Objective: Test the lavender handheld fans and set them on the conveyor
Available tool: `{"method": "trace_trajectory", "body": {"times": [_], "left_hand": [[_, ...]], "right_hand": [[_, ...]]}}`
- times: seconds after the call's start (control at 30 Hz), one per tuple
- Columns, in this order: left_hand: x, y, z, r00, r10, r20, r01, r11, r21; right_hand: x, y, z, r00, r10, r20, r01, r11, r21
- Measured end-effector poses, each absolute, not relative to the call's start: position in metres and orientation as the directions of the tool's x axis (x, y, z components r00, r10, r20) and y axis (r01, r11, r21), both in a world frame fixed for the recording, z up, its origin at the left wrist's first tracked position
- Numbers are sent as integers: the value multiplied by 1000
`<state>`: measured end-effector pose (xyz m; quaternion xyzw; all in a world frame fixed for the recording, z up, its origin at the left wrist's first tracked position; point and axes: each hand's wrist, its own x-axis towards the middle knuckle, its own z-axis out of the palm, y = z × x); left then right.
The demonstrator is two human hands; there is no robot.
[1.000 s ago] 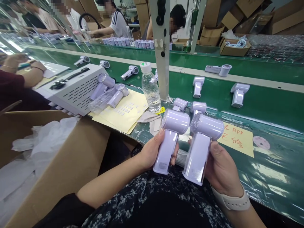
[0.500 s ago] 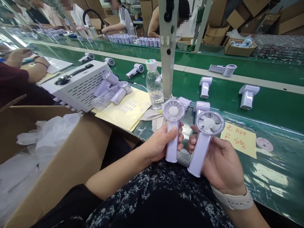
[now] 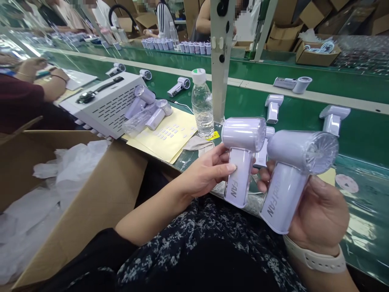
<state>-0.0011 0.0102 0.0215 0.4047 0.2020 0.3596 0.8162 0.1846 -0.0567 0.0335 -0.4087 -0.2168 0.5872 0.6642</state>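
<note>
Your left hand (image 3: 209, 172) is closed around the handle of one pale purple fan (image 3: 238, 176), with the thumb lying across the front and the fingers passing behind. Your right hand (image 3: 323, 213) is closed in the same manner around a second fan (image 3: 284, 196); its fingertips appear at the inner edge of the handle, and its thumb is near the head of the fan. Both fans are held above your lap, at the edge of the green bench (image 3: 366, 239), side by side and slightly tilted. Their handles stand apart (whether the two heads touch, I cannot tell), and on each handle the word "FAN" is readable.

On the bench, to your left, a clear bottle (image 3: 203, 107) stands beside the pale post (image 3: 220, 81). Farther left, yellow sheets (image 3: 146, 142) carry small white pieces, and next to them there is a slotted metal case (image 3: 105, 107). More fans of the same colour lie along the green surface. Below, at your left side, a cardboard box (image 3: 103, 211) contains crumpled white plastic (image 3: 75, 166). Beyond it a co-worker in a dark red sleeve (image 3: 22, 99) sits, and across the bench other people are seated behind rows of purple parts (image 3: 194, 48).
</note>
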Motion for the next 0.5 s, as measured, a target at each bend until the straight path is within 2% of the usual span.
{"method": "trace_trajectory", "body": {"times": [0.13,0.37,0.43,0.5], "left_hand": [[2,10,17,615,787,-42,-393,353,849],[2,13,11,588,800,-123,-260,331,907],[0,14,14,586,804,-100,-213,271,939],[-3,12,19,548,836,12,-162,92,982]], "right_hand": [[186,-57,21,304,930,-206,-559,0,-829],[188,-48,4,322,901,-290,-550,-71,-832],[192,-51,5,312,929,-202,-487,-26,-873],[196,-59,10,321,946,-40,-314,66,-947]]}}
